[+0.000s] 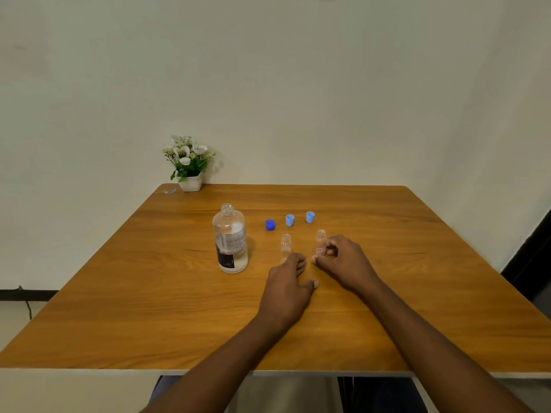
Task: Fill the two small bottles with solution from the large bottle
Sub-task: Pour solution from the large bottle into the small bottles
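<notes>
The large clear bottle (230,238) stands uncapped left of the table's centre, with liquid in its lower part. Its dark blue cap (270,225) lies to its right, followed by two light blue caps (289,220) (310,217). Two small clear bottles stand open in front of the caps. My left hand (287,281) lies flat on the table, its fingertips against the base of the left small bottle (285,244) and its thumb spread away. My right hand (343,260) pinches the right small bottle (320,239) near its label.
A white pot of flowers (188,162) stands at the far left corner of the wooden table (119,308), with a small scrap (170,191) beside it. A wall runs right behind the table's far edge.
</notes>
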